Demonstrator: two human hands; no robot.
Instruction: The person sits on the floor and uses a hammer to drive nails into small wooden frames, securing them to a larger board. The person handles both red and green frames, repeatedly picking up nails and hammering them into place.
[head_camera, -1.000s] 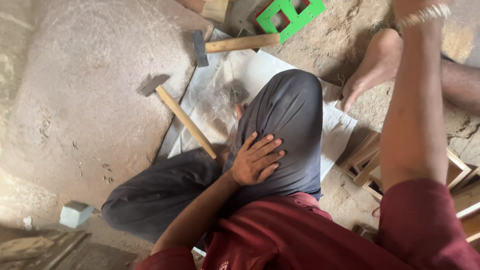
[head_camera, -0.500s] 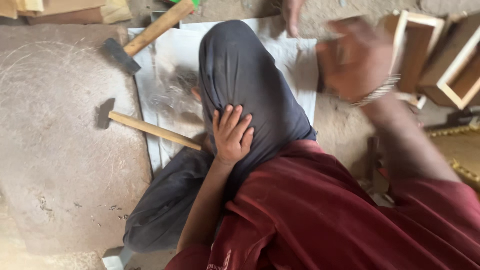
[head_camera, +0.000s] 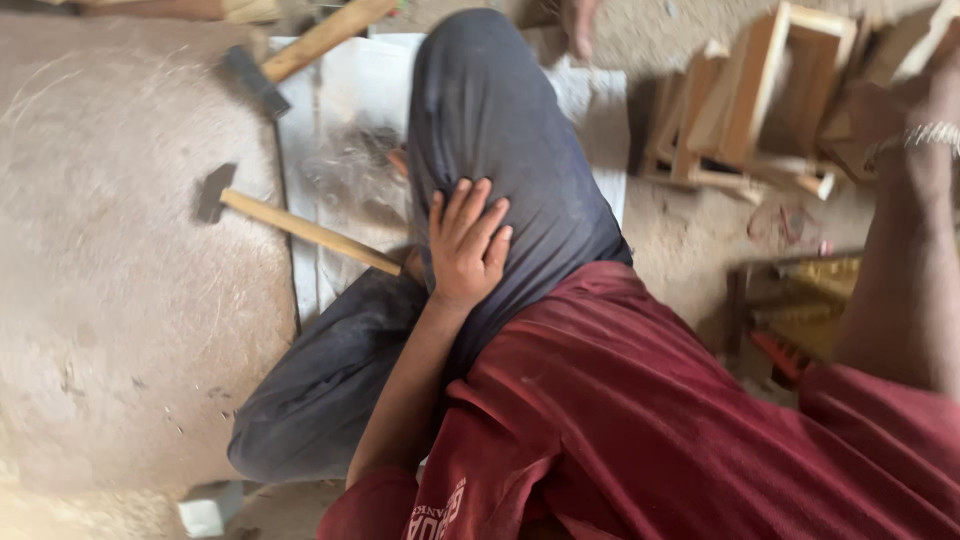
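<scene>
I sit on the floor in a red shirt with one knee raised in dark grey trousers (head_camera: 500, 120). My left hand (head_camera: 465, 240) lies flat on that knee with its fingers apart and holds nothing. My right arm stretches up to the far right, with a beaded bracelet (head_camera: 915, 137) at the wrist. My right hand (head_camera: 945, 85) is blurred and cut by the frame edge, close to a pile of bare wooden frames (head_camera: 760, 100); its fingers are hidden.
Two wooden-handled hammers lie on the dusty floor to the left, one (head_camera: 300, 228) beside my knee and one (head_camera: 300, 50) at the top. A white sheet (head_camera: 340, 130) lies under my leg. Gold-coloured frames (head_camera: 800, 300) are at the right and a small white block (head_camera: 210, 510) sits bottom left.
The view has swung right. My right arm has moved from overhead out toward the wooden frames at the right. My left hand has stayed on the knee.
</scene>
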